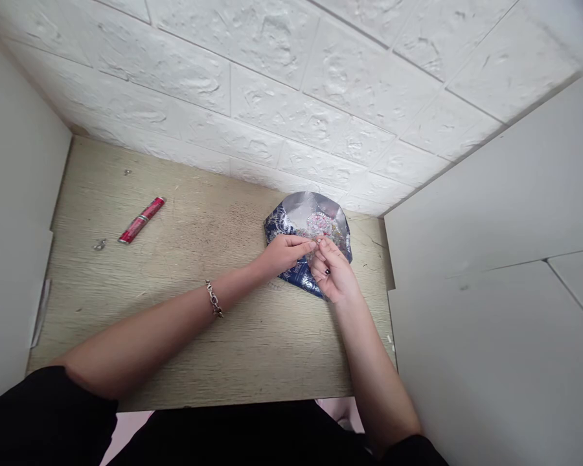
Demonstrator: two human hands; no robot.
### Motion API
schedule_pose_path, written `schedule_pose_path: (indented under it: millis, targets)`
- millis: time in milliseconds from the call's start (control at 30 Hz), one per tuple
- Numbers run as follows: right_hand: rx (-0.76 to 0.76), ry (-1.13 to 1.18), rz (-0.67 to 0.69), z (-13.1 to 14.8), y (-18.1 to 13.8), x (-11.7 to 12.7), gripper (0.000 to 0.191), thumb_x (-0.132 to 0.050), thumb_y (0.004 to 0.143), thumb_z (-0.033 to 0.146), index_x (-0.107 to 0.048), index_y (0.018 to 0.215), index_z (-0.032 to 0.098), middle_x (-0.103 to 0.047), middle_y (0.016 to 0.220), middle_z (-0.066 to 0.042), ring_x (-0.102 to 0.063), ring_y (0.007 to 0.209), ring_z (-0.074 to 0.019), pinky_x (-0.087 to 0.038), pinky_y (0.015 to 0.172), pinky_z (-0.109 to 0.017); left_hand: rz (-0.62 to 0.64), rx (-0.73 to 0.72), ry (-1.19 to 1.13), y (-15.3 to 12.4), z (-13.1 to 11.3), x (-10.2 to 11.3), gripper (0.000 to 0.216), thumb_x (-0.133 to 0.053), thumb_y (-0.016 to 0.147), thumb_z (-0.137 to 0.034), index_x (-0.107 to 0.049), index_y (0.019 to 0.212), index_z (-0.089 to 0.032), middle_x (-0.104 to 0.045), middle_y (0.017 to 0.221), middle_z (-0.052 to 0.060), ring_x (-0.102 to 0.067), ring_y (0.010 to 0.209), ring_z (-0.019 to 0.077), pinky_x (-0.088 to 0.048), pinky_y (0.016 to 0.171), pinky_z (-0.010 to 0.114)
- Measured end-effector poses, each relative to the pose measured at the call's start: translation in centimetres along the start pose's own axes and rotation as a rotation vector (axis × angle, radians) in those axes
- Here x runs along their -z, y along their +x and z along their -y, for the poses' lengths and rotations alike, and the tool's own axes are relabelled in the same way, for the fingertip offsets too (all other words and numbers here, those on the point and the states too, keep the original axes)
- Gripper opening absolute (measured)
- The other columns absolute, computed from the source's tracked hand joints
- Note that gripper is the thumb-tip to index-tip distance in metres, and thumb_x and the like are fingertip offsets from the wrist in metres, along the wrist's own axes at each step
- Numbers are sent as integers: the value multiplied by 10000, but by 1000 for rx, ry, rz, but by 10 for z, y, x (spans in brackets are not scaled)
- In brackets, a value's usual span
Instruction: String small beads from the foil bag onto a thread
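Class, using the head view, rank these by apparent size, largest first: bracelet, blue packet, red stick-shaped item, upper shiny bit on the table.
1. Blue packet
2. Red stick-shaped item
3. Bracelet, worn on a forearm, so perhaps nearer the camera
4. Upper shiny bit

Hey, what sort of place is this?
Probably a small indoor work nook: a wood-look desk against a white brick-patterned wall, with pale panels closing in both sides.

White embossed brick wall (272, 90), pale wood-grain tabletop (199, 233), plain side panels (490, 181).
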State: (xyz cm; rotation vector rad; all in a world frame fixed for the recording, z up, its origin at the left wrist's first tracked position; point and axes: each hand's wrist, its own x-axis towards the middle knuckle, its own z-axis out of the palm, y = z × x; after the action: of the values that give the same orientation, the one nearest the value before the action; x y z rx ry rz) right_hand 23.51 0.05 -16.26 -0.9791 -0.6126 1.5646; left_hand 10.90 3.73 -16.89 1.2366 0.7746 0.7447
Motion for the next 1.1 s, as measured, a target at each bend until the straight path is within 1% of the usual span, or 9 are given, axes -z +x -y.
schedule_pose_path:
  millis: [167, 333, 533, 733, 800, 933, 1100]
  targets:
    - [3, 9, 1, 0, 1, 1, 189, -640, 669, 265, -520, 796, 193, -323, 484, 101, -217, 334, 1, -165, 297, -118, -22, 40, -52, -1, -3, -2, 252, -552, 716, -362, -641, 755, -130, -328, 391, -88, -272, 343, 17, -199, 362, 173]
    - [3, 10, 7, 0, 1, 2, 176, -632, 678, 262, -521, 794, 190, -344, 486, 98, -221, 335, 2, -158, 296, -115, -26, 34, -53, -1, -4, -3, 242, -555, 711, -356, -633, 721, -127, -329, 391, -87, -276, 342, 17, -194, 359, 173]
    - [17, -17, 9, -1, 0, 1, 176, -633, 682, 268, -533, 801, 186, -311, 469, 103, -212, 330, 1, -166, 296, -115, -11, 27, -42, -1, -3, -1, 270, -560, 700, -387, -621, 694, -124, -325, 390, -85, -274, 343, 16, -191, 359, 172]
    - [28, -10, -3, -1, 1, 2, 200, -647, 665, 266, -539, 808, 177, -380, 480, 95, -233, 328, 6, -161, 295, -116, -21, 41, -47, -1, -5, -2, 254, -556, 702, -366, -599, 665, -119, -322, 386, -88, -270, 341, 14, -189, 357, 171]
    - [34, -21, -5, -2, 1, 1, 207, -654, 656, 270, -539, 802, 179, -377, 470, 97, -230, 324, 5, -157, 294, -119, -21, 41, -49, -1, -5, -2, 247, -552, 706, -358, -589, 654, -120, -319, 386, -89, -268, 340, 14, -189, 356, 170]
    - [56, -69, -21, -2, 1, -1, 225, -665, 637, 289, -539, 790, 184, -332, 429, 110, -216, 315, -1, -149, 294, -126, -17, 38, -45, -1, -4, -2, 242, -545, 714, -357, -571, 636, -130, -309, 396, -90, -266, 343, 14, -190, 359, 172]
    - [129, -224, -61, -3, 1, 0, 231, -654, 641, 329, -542, 783, 186, -322, 367, 118, -208, 301, -15, -150, 299, -143, 7, 19, -18, 0, 0, 1, 281, -531, 723, -389, -534, 598, -137, -283, 410, -89, -256, 354, 15, -182, 363, 173]
